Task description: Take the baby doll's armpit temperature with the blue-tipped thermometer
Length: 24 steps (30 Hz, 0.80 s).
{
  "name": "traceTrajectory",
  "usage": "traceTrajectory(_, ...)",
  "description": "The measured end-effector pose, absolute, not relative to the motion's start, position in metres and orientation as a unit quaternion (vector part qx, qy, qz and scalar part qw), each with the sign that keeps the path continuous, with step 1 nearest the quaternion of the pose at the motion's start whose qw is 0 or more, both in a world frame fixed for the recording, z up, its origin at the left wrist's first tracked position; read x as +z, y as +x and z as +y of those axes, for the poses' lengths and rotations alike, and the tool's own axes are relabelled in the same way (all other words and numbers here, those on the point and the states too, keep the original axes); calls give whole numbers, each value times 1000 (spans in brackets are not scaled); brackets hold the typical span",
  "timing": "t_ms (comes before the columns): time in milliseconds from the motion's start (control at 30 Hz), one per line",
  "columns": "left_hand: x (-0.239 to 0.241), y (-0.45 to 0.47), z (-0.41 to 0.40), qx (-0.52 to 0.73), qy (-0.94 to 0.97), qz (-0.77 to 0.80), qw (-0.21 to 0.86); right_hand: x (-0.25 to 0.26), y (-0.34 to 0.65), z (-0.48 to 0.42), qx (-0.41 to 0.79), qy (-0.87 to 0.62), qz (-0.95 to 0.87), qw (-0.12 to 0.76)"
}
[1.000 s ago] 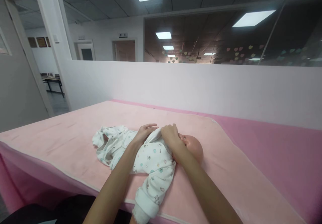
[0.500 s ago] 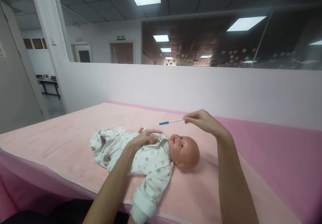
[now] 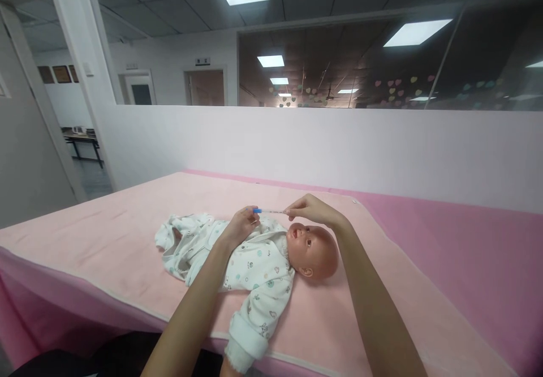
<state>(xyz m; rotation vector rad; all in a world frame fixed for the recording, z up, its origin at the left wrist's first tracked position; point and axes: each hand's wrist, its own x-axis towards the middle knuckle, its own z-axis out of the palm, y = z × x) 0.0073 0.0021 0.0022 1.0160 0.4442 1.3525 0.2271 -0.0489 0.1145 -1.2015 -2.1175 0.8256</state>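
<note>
A thin glass thermometer (image 3: 271, 211) with a blue end is held level above the chest of a baby doll (image 3: 314, 250). My left hand (image 3: 242, 225) is closed on its blue end. At the clear end, the fingertips of my right hand (image 3: 311, 208) pinch it, just above the doll's face. The doll lies on its back with its head to the right, dressed in a white patterned outfit (image 3: 250, 267). One sleeve (image 3: 258, 320) reaches toward the near edge of the table.
A pale pink padded sheet (image 3: 106, 241) covers the table, with darker pink cloth (image 3: 458, 235) to the right. Behind it stands a white half wall (image 3: 322, 145) topped by glass. A door (image 3: 34, 134) is at the far left.
My right hand has moved left with the thermometer. My left hand has lifted from the doll's chest and closed on the thermometer's blue end.
</note>
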Motion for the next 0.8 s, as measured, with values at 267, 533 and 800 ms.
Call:
traceTrajectory(267,-1,7,8,638,409,206,619,113,214,-54,303,-457,-799,248)
traceTrajectory(533,0,3,7,640,377,172,647,110,206,-58,316,-472,-792,223)
traceTrajectory(800,1,2,2,632,356,121,678,117,207,-63,328,-459,-795,222)
